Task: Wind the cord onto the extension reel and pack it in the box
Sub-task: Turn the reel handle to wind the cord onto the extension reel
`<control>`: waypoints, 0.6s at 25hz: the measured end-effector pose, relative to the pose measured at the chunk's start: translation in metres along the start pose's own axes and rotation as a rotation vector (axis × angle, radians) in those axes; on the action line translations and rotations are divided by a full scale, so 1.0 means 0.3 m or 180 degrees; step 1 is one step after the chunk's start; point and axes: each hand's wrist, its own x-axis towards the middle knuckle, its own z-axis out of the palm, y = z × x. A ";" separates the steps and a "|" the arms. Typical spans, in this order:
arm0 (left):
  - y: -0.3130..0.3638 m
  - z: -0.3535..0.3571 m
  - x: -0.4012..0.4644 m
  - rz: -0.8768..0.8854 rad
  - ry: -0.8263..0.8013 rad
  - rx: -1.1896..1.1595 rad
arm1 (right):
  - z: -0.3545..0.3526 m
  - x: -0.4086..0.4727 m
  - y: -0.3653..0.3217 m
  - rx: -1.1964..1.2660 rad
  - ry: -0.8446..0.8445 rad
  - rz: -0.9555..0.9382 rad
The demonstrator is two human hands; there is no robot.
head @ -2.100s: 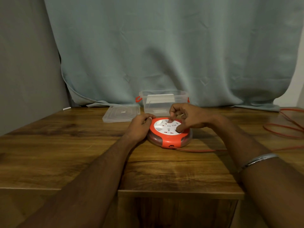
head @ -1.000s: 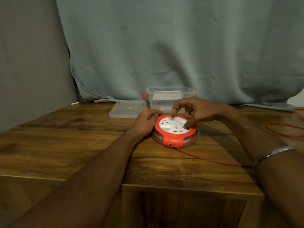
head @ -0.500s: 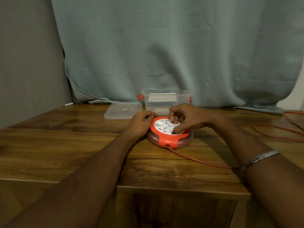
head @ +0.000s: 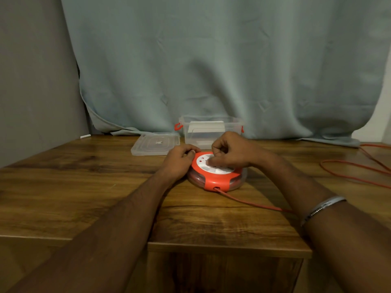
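Right hand (head: 229,152) swung round reel (head: 216,173) face, fingers curled, cranking; left hand (head: 179,158) grips reel rim. Cord (head: 249,203) partly wound, loops right of reel. Box (head: 211,132) behind reel, open; packing pending.

Round red-and-white extension reel (head: 218,175) lies flat on the table – its red cord (head: 254,203) trails right; clear open box (head: 211,132) stands just behind.

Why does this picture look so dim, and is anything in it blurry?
Head view: soft, low light, with a faint sheen on the table. The right hand fingers smear slightly over the reel; the left hand stays sharper. The wide lens bows the table edges.
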 end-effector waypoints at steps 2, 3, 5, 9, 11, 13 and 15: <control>-0.003 0.001 -0.001 0.0008 -0.0008 0.0008 | -0.020 -0.008 0.009 0.0203 -0.0050 -0.0118; -0.003 0.001 -0.002 0.0000 -0.0017 0.0008 | -0.030 -0.012 0.017 0.0251 -0.0108 -0.0084; -0.004 0.001 -0.003 -0.0015 -0.0031 0.0011 | -0.044 -0.015 0.035 0.0192 -0.0292 0.0107; -0.002 0.000 -0.002 -0.0036 -0.0049 -0.0019 | -0.062 -0.014 0.055 0.0303 -0.0536 0.0311; -0.002 0.000 -0.001 -0.0029 -0.0054 -0.0011 | -0.065 -0.015 0.062 0.0420 -0.0511 0.0316; -0.003 0.001 -0.001 -0.0032 -0.0040 0.0021 | -0.066 -0.018 0.066 0.0401 -0.0516 0.0313; -0.003 0.001 0.001 -0.0039 -0.0017 0.0023 | -0.068 -0.020 0.066 0.0326 -0.0512 0.0323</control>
